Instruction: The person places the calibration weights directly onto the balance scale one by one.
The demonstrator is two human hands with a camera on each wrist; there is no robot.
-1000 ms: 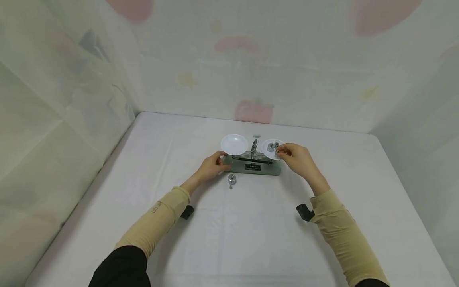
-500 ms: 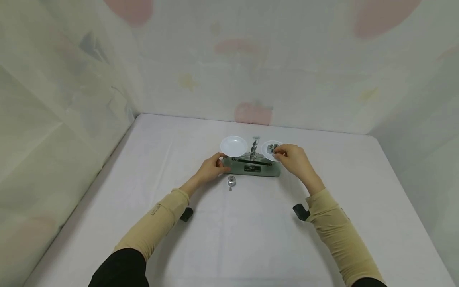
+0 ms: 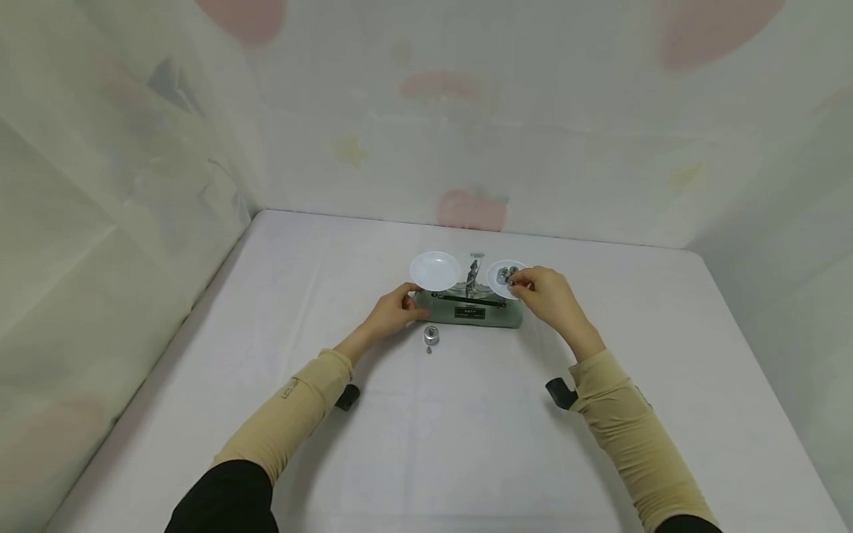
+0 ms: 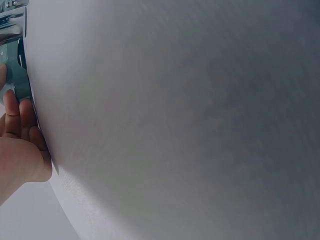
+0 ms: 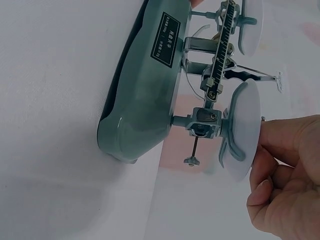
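A green balance scale (image 3: pixel 469 309) stands mid-table with two white pans. The left pan (image 3: pixel 435 270) holds nothing. The right pan (image 3: pixel 501 284) carries small metal weights (image 3: pixel 503 275). My right hand (image 3: pixel 541 291) reaches over that pan's near right rim, thumb and forefinger pinched on a small weight there; in the right wrist view the pan (image 5: pixel 243 125) hides the weight from below, next to my right hand (image 5: pixel 285 175). My left hand (image 3: pixel 393 311) grips the left end of the scale's base, its fingers (image 4: pixel 19 117) against the green casing (image 4: pixel 17 75).
A larger silver weight (image 3: pixel 431 334) stands on the white tablecloth (image 3: pixel 466 444) just in front of the scale, with a tiny one (image 3: pixel 429 349) beside it. Pale patterned curtains close off the left, back and right sides.
My right hand has shifted slightly left over the right pan. The left hand has stayed on the base.
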